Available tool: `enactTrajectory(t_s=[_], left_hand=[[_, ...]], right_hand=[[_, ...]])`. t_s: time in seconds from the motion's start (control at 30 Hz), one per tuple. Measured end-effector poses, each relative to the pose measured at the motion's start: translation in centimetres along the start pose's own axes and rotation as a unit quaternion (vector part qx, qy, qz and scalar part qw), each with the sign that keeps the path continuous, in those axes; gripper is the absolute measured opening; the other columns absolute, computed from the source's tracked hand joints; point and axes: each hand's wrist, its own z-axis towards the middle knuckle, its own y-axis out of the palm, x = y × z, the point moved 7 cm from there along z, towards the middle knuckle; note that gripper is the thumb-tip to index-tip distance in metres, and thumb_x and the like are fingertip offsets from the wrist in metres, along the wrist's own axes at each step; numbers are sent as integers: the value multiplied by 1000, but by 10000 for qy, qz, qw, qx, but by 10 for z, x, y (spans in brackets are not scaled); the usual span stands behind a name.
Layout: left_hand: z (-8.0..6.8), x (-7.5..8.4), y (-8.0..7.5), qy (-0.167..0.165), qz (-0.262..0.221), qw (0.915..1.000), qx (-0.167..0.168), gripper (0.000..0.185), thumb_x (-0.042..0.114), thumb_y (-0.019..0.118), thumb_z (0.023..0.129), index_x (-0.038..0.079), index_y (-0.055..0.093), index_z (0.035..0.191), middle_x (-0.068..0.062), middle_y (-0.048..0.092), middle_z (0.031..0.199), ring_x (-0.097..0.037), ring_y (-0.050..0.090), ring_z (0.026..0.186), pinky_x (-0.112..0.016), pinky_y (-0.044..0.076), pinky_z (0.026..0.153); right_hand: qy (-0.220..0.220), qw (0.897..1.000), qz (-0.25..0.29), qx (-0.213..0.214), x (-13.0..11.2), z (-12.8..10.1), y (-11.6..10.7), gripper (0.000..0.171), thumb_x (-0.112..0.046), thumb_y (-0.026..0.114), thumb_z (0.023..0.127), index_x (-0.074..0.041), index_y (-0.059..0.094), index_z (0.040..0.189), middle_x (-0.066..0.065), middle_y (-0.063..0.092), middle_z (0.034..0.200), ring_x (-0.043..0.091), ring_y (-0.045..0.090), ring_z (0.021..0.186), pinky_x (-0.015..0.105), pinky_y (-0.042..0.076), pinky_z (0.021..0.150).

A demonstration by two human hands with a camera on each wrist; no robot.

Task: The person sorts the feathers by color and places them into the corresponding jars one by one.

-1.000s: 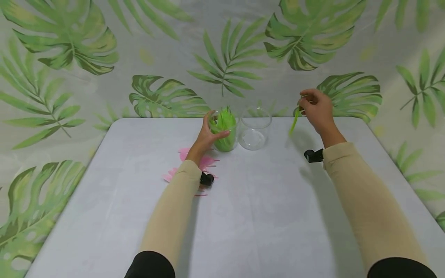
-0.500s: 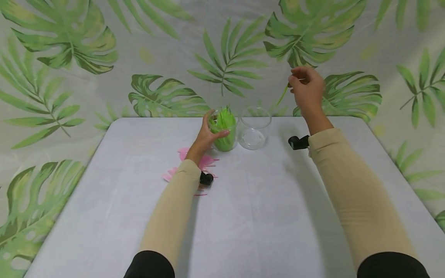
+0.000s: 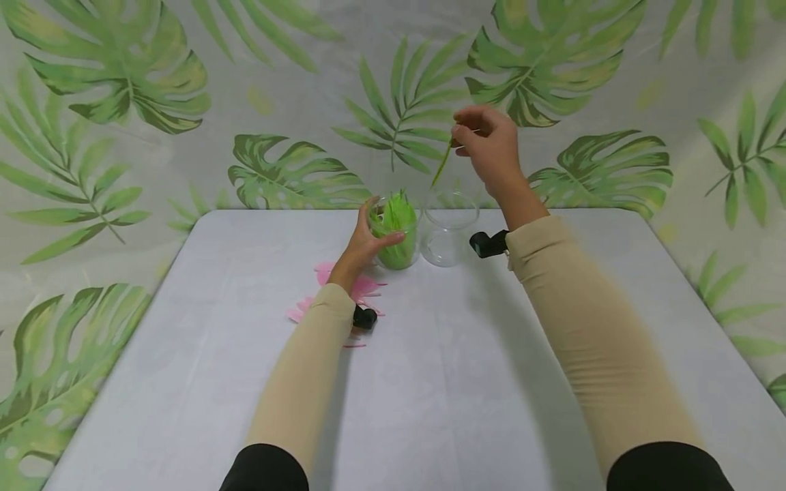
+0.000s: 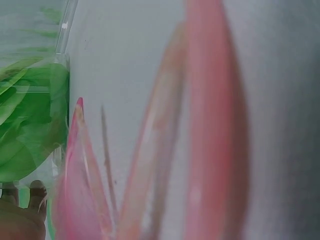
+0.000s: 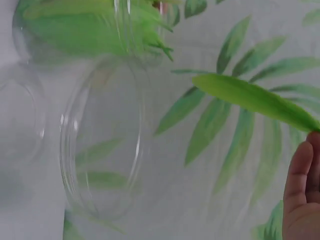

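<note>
My left hand (image 3: 364,239) grips a clear plastic cup (image 3: 377,254) at the far side of the table, thumb across its front. Packed inside are several green leaves (image 3: 399,219), their tips rising above the rim. My right hand (image 3: 494,146) is raised over the back edge and pinches one long narrow green leaf (image 3: 441,167) by its end. In the right wrist view that leaf (image 5: 250,97) slants away from the fingertips. A second clear cup (image 3: 451,245), with nothing inside, stands right beside the first; the leaf hangs above its rim.
Pink petal-like pieces (image 3: 367,285) with thin stems lie on the white table (image 3: 442,382), partly under my left forearm. The left wrist view shows one pink piece (image 4: 207,120) very near the camera. A leaf-patterned cloth (image 3: 295,88) hangs behind the table.
My right hand has moved left and upward with the green leaf, from the right of the cups to above the second cup. My left hand stays on its cup.
</note>
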Motion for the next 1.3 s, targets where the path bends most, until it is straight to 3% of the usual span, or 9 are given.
enactTrajectory(t_s=[0.3,0.6,1.07,1.3], left_hand=[[0,0,0,-3,-88,10000,-31,97,29,79,81,37,17,155,-6,14,168,-30,14,155,-56,19,123],[2,-1,1,-34,-110,9998,-146,97,33,78,83,39,14,155,-4,17,167,-27,16,155,-52,19,124],[0,-4,-1,-162,-30,9998,-85,99,38,80,80,42,14,154,-5,19,166,-29,20,154,-54,20,124],[0,-4,0,-182,-4,9998,-118,98,38,79,81,42,14,154,-6,19,166,-29,21,154,-54,21,124]], right_hand=[[192,9924,-986,-713,23,-9,43,25,-17,60,99,-6,65,121,-3,63,102,8,64,85,33,55,89],[19,9788,-1713,-1125,39,-15,64,26,-13,61,98,-6,63,123,11,66,109,29,67,95,36,55,86],[-42,9756,-1817,-1233,42,-16,71,21,-12,62,97,-7,65,117,14,68,115,25,67,92,35,56,85],[184,9737,-1841,-1329,46,-19,69,22,-14,62,97,-8,65,118,14,68,113,25,67,93,36,56,85]])
